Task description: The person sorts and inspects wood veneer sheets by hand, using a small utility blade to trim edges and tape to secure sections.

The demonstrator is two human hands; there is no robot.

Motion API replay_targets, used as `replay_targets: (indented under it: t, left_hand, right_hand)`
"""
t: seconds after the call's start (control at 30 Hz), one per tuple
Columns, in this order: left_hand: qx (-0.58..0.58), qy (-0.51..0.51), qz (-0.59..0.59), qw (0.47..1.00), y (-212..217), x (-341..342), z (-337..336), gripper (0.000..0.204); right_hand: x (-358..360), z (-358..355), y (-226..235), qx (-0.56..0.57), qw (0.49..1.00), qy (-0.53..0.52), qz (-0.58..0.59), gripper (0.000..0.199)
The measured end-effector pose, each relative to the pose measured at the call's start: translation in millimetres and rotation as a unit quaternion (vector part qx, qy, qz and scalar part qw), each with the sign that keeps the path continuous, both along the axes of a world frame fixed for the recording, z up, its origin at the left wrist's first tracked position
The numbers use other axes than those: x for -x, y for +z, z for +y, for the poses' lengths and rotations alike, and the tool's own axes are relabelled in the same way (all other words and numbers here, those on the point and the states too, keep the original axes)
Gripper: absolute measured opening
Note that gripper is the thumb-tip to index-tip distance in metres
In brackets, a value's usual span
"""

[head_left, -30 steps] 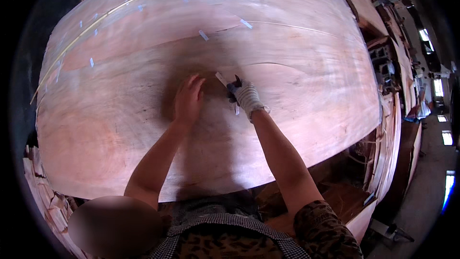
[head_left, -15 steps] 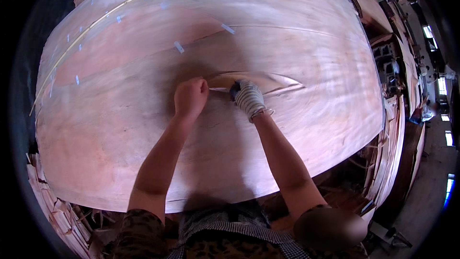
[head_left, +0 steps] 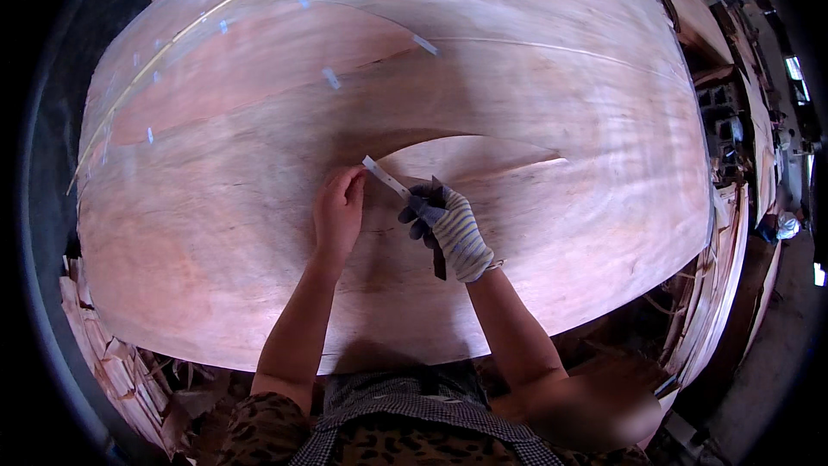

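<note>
A large sheet of pale wood veneer [head_left: 233, 233] lies before me, with a long, pointed, eye-shaped gap [head_left: 470, 155] that shows lighter wood inside. Bare, with its fingers curled together, my left hand [head_left: 338, 211] is at the gap's left end, its fingertips at a short white strip of tape with small holes [head_left: 385, 176]. The strip's other end meets the fingers of my right hand [head_left: 453, 224], which wears a striped knit glove with dark finger coating. That hand is closed around a slim dark tool [head_left: 440, 264]; its kind is mostly hidden by the glove.
Pale tape pieces [head_left: 332, 78] stick along the sheet's seams at the upper left. A thin yellowish strip [head_left: 172, 41] curves across the far left. Stacked veneer [head_left: 720, 285] stands at the right, and broken veneer scraps [head_left: 116, 371] lie at lower left.
My right hand has drawn back toward me from the gap, and the white tape strip and dark tool now show. My left hand has moved slightly nearer me. The gap looks wider.
</note>
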State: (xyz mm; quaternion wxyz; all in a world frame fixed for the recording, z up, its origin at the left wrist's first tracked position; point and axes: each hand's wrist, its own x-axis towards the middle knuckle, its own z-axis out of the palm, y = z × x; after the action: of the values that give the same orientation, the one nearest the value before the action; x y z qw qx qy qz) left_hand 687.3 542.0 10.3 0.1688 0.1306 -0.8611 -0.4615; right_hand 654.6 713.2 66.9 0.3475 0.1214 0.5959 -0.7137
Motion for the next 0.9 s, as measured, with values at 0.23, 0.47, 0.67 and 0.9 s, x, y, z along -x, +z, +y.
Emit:
replay_targets:
  t: [0.23,0.47,0.67,0.9]
  left_hand:
    - [0.208,-0.063,-0.045,0.975,3.1,33.2,15.1,0.021]
    - [0.104,-0.067,-0.126,0.984,22.4,38.1,-8.7,0.02]
    - [0.557,0.303,-0.123,0.763,34.9,-34.0,-154.3,0.037]
    - [-0.022,0.009,-0.096,0.995,7.7,-22.6,-54.8,0.029]
  right_hand:
    - [-5.1,31.0,21.5,0.09,0.989,-0.12,0.007,0.017]
    - [-7.7,53.6,35.9,0.112,0.98,-0.164,0.009,0.009]
    - [-12.2,29.6,12.0,0.025,0.997,-0.064,0.032,0.016]
    - [-6.2,-11.5,-29.5,-0.084,0.996,0.008,0.008,0.017]
